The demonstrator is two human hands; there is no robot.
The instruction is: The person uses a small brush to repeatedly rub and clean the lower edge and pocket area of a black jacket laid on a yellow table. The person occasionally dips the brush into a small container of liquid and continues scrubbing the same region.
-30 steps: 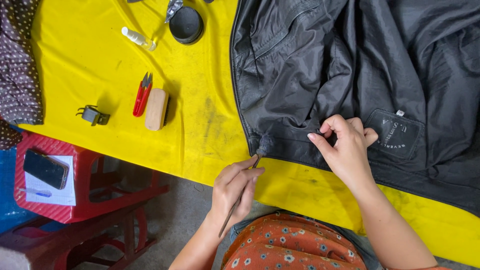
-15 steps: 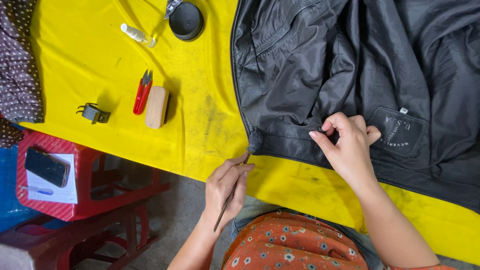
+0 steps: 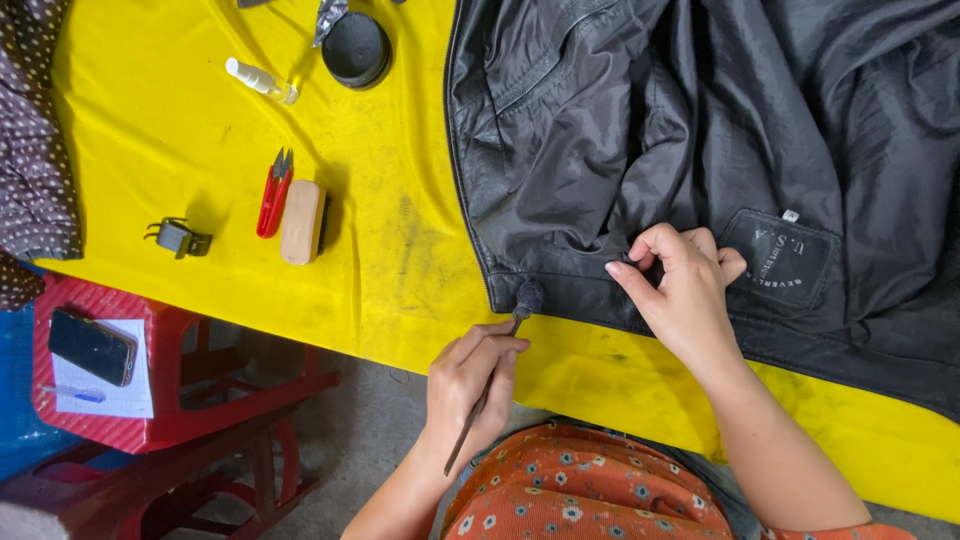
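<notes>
Left hand: grips a thin brush.
Brush axis: diagonal, tip pointing upper right onto the jacket hem.
Right hand: pinches jacket fabric, centre frame.

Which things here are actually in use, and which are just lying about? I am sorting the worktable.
In use:
left hand holding small brush
right hand pinching black jacket

Lying about:
red snips
wooden brush
round black tin
small bottle
phone

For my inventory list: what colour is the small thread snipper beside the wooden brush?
Red; the thread snipper shows clearly in the head view.
</notes>
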